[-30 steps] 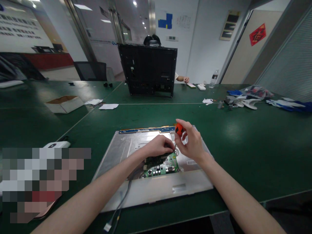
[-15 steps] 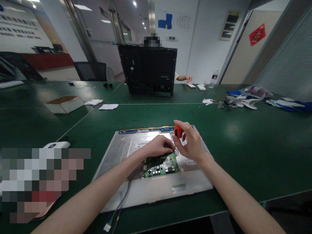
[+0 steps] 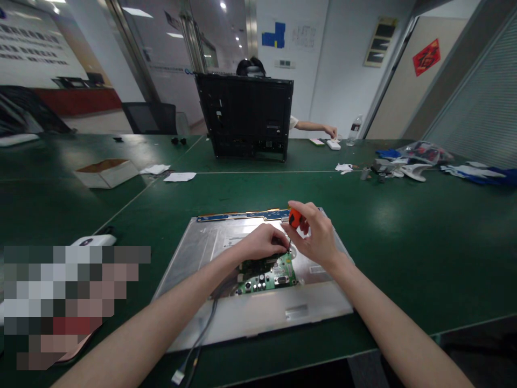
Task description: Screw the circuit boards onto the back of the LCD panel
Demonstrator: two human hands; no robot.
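Note:
A screwdriver with an orange and black handle (image 3: 295, 217) is in my right hand (image 3: 319, 237), held between thumb and fingers. Its thin shaft points down at the upper right corner of a green circuit board (image 3: 269, 279). My left hand (image 3: 264, 241) is curled over the board's upper edge, its fingertips pinched close to the screwdriver's tip; what lies between them is hidden. The board sits on the metal back of a flat display panel (image 3: 194, 258), which lies flat on the table. A blue circuit strip (image 3: 242, 216) runs along the panel's far edge.
Grey cables (image 3: 208, 326) hang off the panel's near left side. A black monitor housing (image 3: 246, 116) stands upright across the green table (image 3: 404, 231), a co-worker behind it. An open box (image 3: 107, 175) is at left; gloves (image 3: 476, 172) and a bottle (image 3: 354, 131) are at right.
My right hand has shifted very slightly on the screwdriver, its thumb a little further left; my left hand stays put. The co-worker's hand has moved right to a small white object.

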